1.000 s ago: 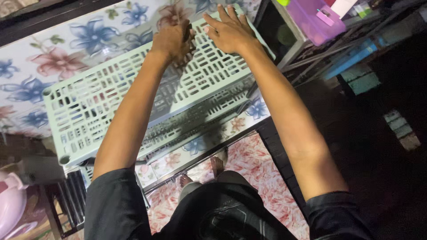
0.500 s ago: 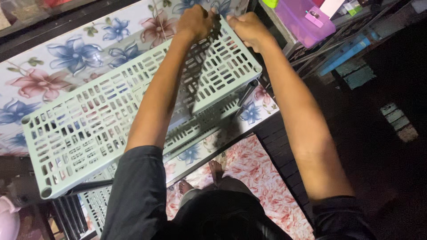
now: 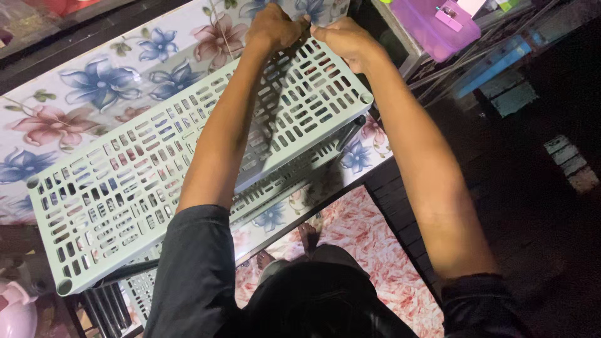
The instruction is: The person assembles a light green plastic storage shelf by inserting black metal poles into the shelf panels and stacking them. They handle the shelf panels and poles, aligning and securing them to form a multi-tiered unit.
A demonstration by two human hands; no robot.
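Note:
A pale green slotted plastic shelf panel (image 3: pixel 131 181) lies tilted over a table covered in a floral cloth (image 3: pixel 94 81). My left hand (image 3: pixel 272 25) is closed in a fist on the panel's far edge. My right hand (image 3: pixel 347 40) curls over the same edge just to its right, near the far right corner. The two hands almost touch. A second green slotted panel (image 3: pixel 294 172) sits under the first, joined to it by a dark post (image 3: pixel 348 133) at the right corner. What lies inside my left fist is hidden.
A purple plastic box (image 3: pixel 438 22) stands on a shelf at the top right, above dark rods and blue pieces. My bare feet (image 3: pixel 307 236) stand on a red patterned mat (image 3: pixel 369 250). A pink tub (image 3: pixel 12 316) sits at the bottom left.
Both hands slid from the panel's top surface to its far edge and closed on it. The panel shifted left and down in view, and its near left corner came closer.

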